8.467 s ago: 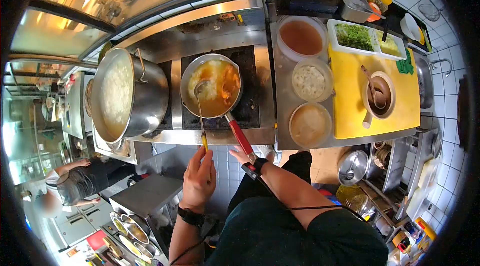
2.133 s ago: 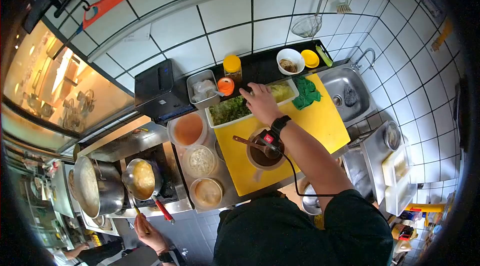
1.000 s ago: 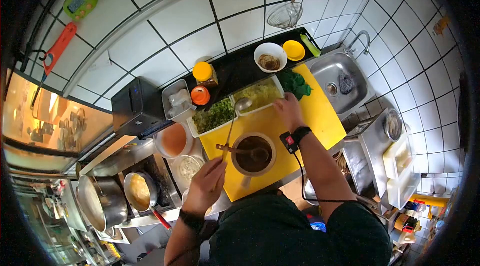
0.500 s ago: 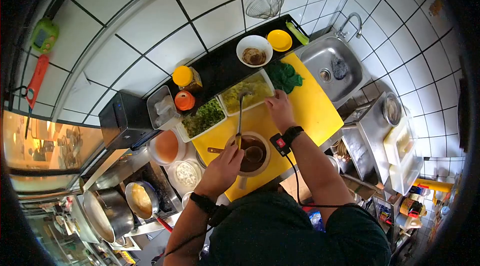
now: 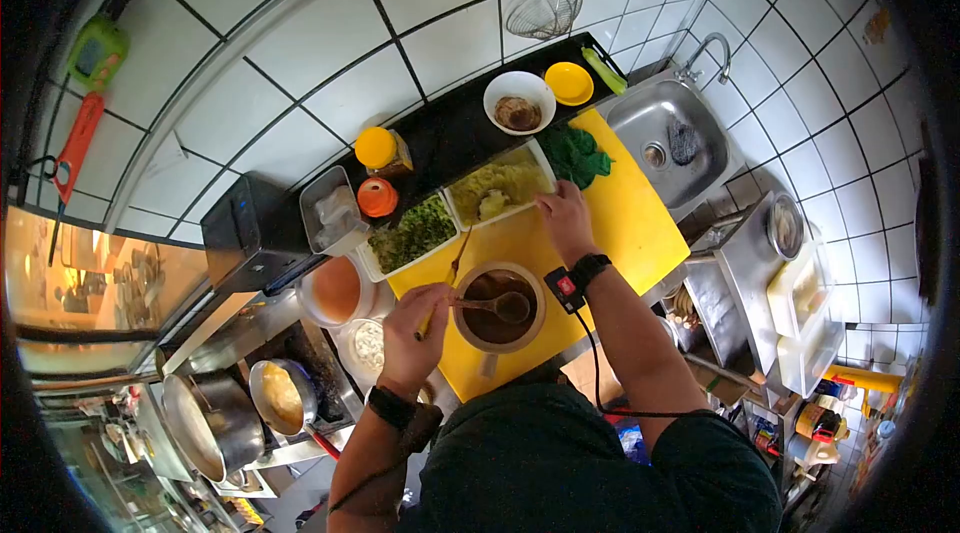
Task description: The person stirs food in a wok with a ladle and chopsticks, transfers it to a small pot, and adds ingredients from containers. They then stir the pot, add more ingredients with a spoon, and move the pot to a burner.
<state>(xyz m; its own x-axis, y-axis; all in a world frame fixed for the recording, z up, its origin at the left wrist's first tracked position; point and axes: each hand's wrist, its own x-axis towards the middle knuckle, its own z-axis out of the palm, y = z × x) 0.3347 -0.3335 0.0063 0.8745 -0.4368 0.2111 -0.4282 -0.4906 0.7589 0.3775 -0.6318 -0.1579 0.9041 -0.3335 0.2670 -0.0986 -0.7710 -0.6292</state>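
Note:
My left hand (image 5: 413, 325) grips the yellow handle of a long metal ladle (image 5: 462, 248). The ladle's bowl rests in the white tray of yellow chopped food (image 5: 495, 191). My right hand (image 5: 565, 220) presses on that tray's near right corner, on the yellow cutting board (image 5: 625, 223). Between my hands stands a brown bowl of dark sauce (image 5: 497, 308) with a wooden spoon (image 5: 495, 305) lying in it. A second white tray of chopped green herbs (image 5: 410, 233) sits just left of the yellow one.
A sink (image 5: 670, 143) lies right of the board, with a green cloth (image 5: 580, 155) at its corner. A white bowl (image 5: 518, 105), a yellow lid (image 5: 570, 83) and jars (image 5: 380, 148) stand on the black shelf. At the left are soup tubs (image 5: 335, 288), a saucepan (image 5: 280, 395) and a stockpot (image 5: 200, 423).
My view turned from the stove to the cutting board. My left hand carried the ladle from the saucepan into the yellow-food tray, then drew back left, tilting it. My right hand moved to the tray's corner.

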